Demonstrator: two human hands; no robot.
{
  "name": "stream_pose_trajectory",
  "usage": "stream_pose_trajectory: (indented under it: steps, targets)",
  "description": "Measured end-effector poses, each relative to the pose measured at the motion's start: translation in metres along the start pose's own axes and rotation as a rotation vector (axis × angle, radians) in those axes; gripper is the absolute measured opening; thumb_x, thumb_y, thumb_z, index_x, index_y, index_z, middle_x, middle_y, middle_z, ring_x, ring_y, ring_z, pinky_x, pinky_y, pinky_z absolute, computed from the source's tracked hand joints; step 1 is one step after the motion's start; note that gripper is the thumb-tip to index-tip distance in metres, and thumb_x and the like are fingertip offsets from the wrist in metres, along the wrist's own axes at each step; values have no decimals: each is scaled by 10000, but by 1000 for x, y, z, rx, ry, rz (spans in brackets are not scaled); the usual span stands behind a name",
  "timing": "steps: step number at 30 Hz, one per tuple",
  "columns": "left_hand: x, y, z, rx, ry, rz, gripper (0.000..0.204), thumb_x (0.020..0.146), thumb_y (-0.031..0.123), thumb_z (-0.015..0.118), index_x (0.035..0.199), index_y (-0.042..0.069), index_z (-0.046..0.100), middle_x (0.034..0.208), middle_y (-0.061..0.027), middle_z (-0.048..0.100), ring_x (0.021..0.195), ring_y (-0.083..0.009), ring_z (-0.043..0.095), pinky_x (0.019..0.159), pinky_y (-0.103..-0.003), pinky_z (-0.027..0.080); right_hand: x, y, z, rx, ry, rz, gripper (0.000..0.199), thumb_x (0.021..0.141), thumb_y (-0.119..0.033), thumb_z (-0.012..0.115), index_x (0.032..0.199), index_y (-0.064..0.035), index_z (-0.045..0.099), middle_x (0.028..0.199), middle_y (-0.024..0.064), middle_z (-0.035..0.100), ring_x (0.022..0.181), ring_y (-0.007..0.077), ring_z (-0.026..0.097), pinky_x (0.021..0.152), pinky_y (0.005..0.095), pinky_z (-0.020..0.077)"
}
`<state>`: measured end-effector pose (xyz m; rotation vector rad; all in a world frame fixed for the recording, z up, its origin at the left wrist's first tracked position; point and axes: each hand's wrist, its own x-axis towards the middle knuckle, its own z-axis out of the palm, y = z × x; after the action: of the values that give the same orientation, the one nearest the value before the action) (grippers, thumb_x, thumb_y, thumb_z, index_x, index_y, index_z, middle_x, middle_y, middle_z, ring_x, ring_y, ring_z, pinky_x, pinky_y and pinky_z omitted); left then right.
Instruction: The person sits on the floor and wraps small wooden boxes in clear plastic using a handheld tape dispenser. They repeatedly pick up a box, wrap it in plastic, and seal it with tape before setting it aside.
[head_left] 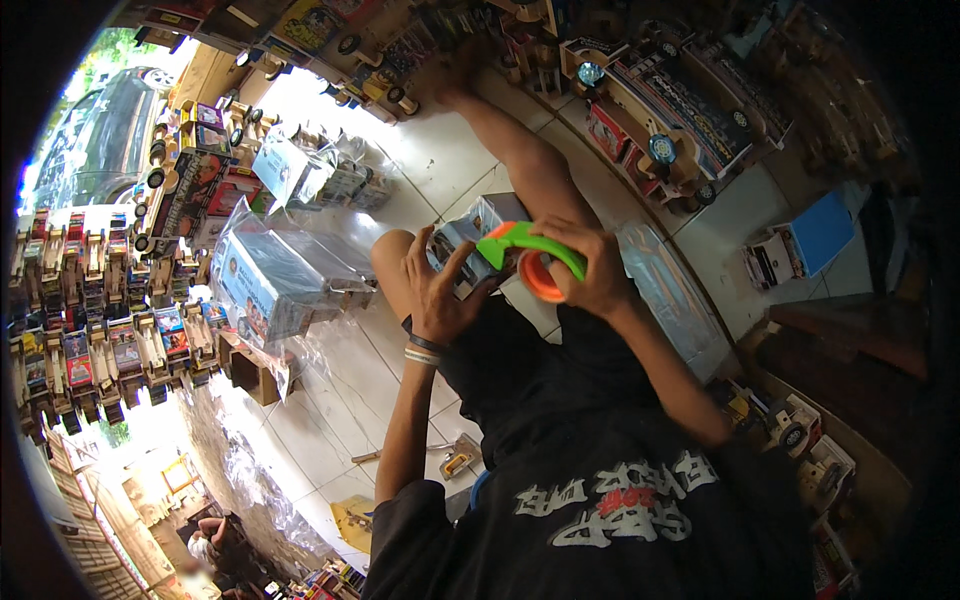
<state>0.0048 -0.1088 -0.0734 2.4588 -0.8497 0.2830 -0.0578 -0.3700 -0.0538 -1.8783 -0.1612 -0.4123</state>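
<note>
We grip a green tape dispenser with an orange roll in our right hand, just right of centre. Our left hand, at its nine o'clock, spreads its fingers against a small wrapped toy box. Plastic-wrapped boxes lie on the tiled floor at nine o'clock.

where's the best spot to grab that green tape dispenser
By the green handle of the tape dispenser, coming from the right, as the right hand does now. The handle is long and narrow enough for fingers to wrap, and the orange roll hangs below it, next to the box the left hand steadies.
</note>
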Motion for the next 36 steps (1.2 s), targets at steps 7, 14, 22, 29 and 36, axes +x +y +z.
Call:
stream_pose_trajectory:
  steps: [7,14,22,29,36]
  targets:
    - [7,9,-7,-56,-2,-21,690,705,306,933,1329,197,659,1576,-256,400,1457,-459,385,1181,-583,302,-51,-15,16,-101,105,89,438,791,-49,597,1199,64,709,1236,248,719,1130,393,723,997,439,572]
    - [36,5,-18,128,-443,238,600,827,292,826,1398,220,660,1592,-4,519,1542,-291,372,1216,-681,97,-43,-23,15,-133,131,67,439,733,5,589,1150,48,722,1199,230,732,1105,371,734,979,409,571]
    - [40,-5,-18,114,-453,370,418,835,263,815,1245,335,775,1463,-29,604,1428,-323,473,1107,-686,279,-62,-36,-7,-26,61,223,447,721,5,567,1138,86,708,1199,258,727,1113,370,736,1001,393,563]
    - [48,-3,-19,162,-495,426,379,876,273,756,1227,415,770,1463,-29,562,1449,-324,428,1075,-775,241,-45,-47,-20,15,-91,268,437,716,-7,581,1125,47,724,1157,248,736,1052,385,739,955,394,573]
    - [50,-3,-23,234,-583,502,404,868,264,720,1236,427,757,1507,-80,496,1482,-360,366,1068,-876,189,-7,-39,-6,-210,-333,143,227,787,-71,745,1002,-4,777,1038,228,747,950,345,752,830,454,602]
